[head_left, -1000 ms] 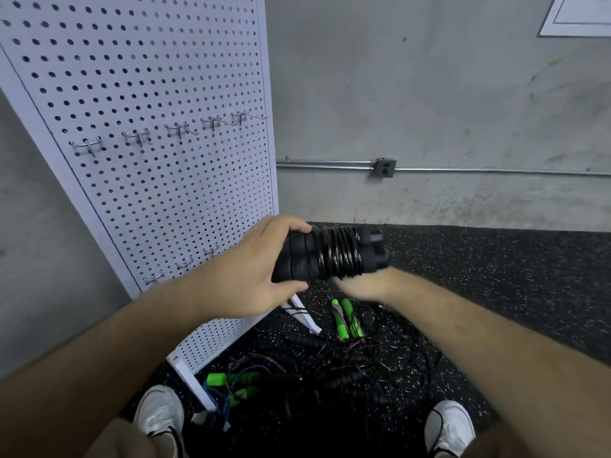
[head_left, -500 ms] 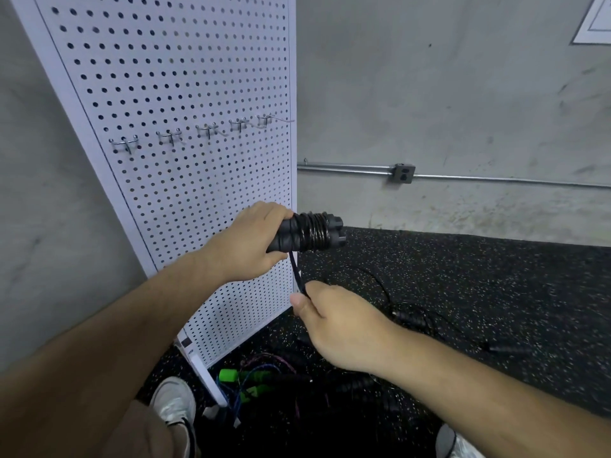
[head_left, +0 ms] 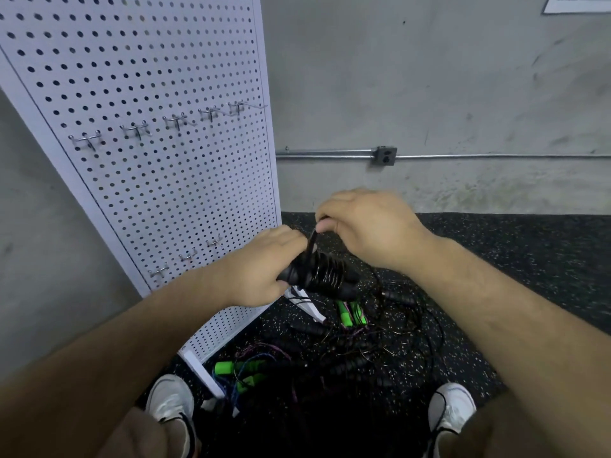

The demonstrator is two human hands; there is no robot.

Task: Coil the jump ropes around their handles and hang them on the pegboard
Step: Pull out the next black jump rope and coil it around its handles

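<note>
My left hand grips the black handles of a jump rope, held together with several turns of black cord wound round them. Just above the handles, my right hand pinches the black cord between thumb and fingers and holds it taut. The white pegboard stands at the left with a row of bare metal hooks and a lower row of hooks. On the floor below lie more jump ropes: tangled black ones and green-handled ones.
Another green-handled rope lies by the pegboard's white foot. My two white shoes stand on the black speckled floor. A concrete wall with a metal conduit and an outlet box is behind.
My right hand has risen from below the handles to above them, carrying the cord up and over. The handles have sunk a little lower in my left hand's grip.
</note>
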